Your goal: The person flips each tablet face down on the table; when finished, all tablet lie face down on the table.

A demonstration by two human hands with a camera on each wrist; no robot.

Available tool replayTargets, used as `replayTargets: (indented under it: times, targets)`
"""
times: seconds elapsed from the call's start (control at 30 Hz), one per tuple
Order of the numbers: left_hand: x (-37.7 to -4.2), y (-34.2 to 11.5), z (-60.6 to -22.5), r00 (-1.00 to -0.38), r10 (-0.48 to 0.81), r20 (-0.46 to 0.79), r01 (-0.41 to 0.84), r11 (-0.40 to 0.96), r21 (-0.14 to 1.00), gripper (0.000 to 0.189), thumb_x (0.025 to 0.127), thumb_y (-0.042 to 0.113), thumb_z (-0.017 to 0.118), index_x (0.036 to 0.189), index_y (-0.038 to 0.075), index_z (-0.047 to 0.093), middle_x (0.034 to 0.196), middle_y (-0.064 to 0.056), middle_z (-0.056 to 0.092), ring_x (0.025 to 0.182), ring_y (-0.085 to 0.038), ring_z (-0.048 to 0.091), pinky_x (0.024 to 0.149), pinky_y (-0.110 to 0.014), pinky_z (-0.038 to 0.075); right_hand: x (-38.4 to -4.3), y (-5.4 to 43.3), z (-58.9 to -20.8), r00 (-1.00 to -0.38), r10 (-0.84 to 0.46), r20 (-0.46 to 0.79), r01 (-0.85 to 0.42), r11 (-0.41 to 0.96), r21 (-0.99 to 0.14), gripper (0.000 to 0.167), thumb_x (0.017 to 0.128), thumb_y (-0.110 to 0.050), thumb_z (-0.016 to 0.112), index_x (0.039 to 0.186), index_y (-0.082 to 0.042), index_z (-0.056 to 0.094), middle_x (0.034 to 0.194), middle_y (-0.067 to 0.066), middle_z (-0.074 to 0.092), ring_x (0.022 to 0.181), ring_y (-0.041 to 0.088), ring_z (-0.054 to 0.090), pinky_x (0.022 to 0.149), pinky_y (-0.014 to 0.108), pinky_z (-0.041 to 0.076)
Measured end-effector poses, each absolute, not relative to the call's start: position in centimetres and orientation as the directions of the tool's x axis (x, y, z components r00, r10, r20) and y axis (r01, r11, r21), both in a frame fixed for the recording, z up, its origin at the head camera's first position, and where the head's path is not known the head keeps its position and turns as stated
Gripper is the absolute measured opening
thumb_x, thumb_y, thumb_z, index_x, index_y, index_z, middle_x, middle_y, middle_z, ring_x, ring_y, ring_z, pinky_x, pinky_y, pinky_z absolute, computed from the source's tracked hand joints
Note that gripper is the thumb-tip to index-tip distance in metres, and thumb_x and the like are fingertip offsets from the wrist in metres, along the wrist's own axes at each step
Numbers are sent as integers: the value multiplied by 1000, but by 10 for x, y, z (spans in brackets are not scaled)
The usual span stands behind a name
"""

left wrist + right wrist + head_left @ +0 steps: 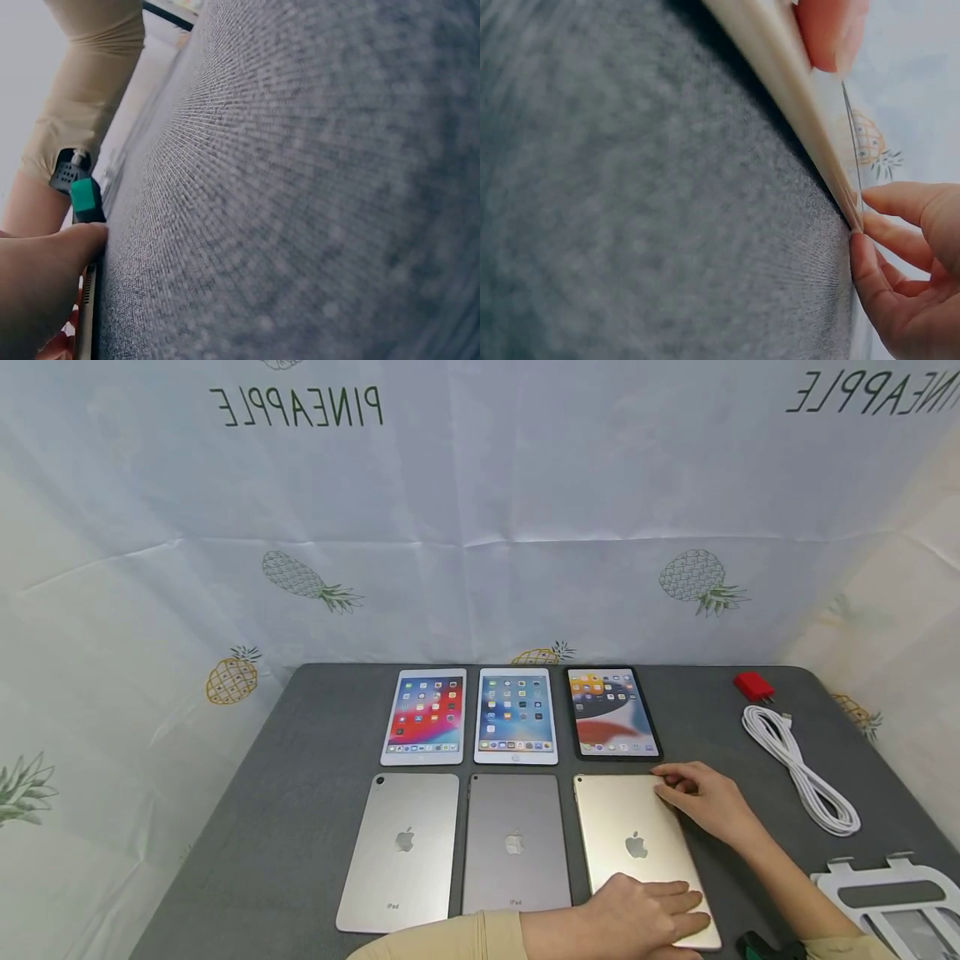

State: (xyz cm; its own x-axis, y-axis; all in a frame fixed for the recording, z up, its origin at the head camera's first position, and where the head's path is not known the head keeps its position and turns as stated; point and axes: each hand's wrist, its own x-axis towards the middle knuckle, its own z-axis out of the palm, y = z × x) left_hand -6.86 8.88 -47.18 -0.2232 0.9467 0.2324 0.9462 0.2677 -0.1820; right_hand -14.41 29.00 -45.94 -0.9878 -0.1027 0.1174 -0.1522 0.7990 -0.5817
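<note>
A gold tablet (628,827), logo side up, lies at the front right of the grey table. My left hand (645,917) rests across its lower end, fingers straight and spread on the back. In the left wrist view its thumb (81,241) lies at the tablet's edge (85,322). My right hand (705,797) is at the upper right corner; the right wrist view shows its thumb and fingers (907,201) pinching that corner. Left of it lie a grey tablet (517,843) and a silver tablet (401,852), both back up and partly behind the left arm.
Behind stand in a row two white tablets (425,714) (515,714) and a black-framed tablet (613,712), screens lit. On the right are a red charger plug (753,686), a coiled white cable (802,768) and a white stand (892,893). A pineapple-print cloth (465,510) hangs behind.
</note>
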Motion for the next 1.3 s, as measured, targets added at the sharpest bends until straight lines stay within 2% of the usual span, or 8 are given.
replayTargets:
  times: [0.13, 0.23, 0.4, 0.6, 0.77, 0.93, 1.1, 1.3]
  targets:
    - [-70, 87, -474, -214, 944, 252, 948, 263, -181, 39, 100, 50, 44, 129, 31, 63, 132, 14, 59, 125, 1, 48, 75, -8, 45, -146, 288, -459, -986, -115, 119, -163, 802, -574, 23, 87, -21, 74, 106, -8, 72, 91, 2, 62, 77, 11, 54, 64, 30, 45]
    - [-72, 86, -472, -216, 951, 221, 963, 245, -115, 38, 100, 49, 46, 129, 30, 63, 133, 14, 58, 126, 1, 47, 75, -7, 45, -148, 286, -457, -983, -138, 118, -180, 809, -560, 22, 86, -20, 75, 104, -7, 71, 89, 2, 61, 75, 11, 52, 63, 31, 44]
    - [-82, 78, -461, -264, 961, 85, 955, 248, 163, 37, 100, 45, 51, 132, 32, 62, 136, 17, 55, 129, 8, 40, 83, -6, 41, -153, 279, -450, -979, -173, 106, -202, 814, -545, 25, 87, -21, 73, 105, -4, 70, 96, 9, 60, 73, 16, 50, 60, 32, 42]
    - [-104, 54, -448, -350, 934, 78, 866, 291, 406, 36, 100, 39, 53, 133, 28, 61, 135, 16, 56, 125, 13, 39, 97, -5, 30, -165, 261, -440, -974, -178, 139, -226, 790, -570, 33, 90, -26, 71, 116, -5, 67, 120, 22, 56, 96, 33, 57, 73, 47, 50]
    - [-127, 26, -441, -442, 883, 160, 783, 293, 549, 33, 99, 29, 57, 130, 19, 64, 126, 10, 64, 109, 13, 51, 90, -4, 36, -177, 241, -430, -975, -190, 114, -218, 734, -644, 40, 92, -28, 68, 124, -5, 62, 131, 24, 52, 110, 40, 55, 86, 55, 50]
    - [-144, -2, -438, -566, 799, 201, 647, 280, 709, 33, 98, 22, 59, 128, 12, 65, 115, 0, 70, 94, 3, 60, 83, -9, 44, -188, 220, -427, -974, -215, 77, -207, 689, -695, 45, 94, -28, 67, 131, -5, 57, 131, 19, 54, 115, 38, 54, 91, 54, 49]
    - [-155, -32, -436, -691, 695, 197, 465, 219, 858, 32, 98, 18, 59, 127, 6, 64, 117, -10, 68, 106, -4, 62, 89, -20, 49, -199, 198, -432, -965, -249, 81, -223, 619, -753, 48, 93, -24, 68, 134, -3, 54, 127, 21, 56, 114, 38, 56, 93, 53, 48]
    - [-169, -68, -435, -825, 528, 202, 365, 225, 904, 33, 96, 16, 63, 126, 4, 64, 123, -9, 66, 107, -17, 65, 87, -28, 53, -205, 168, -433, -969, -247, 26, -163, 553, -817, 53, 91, -23, 70, 138, -6, 52, 135, 21, 52, 121, 39, 51, 95, 54, 46]
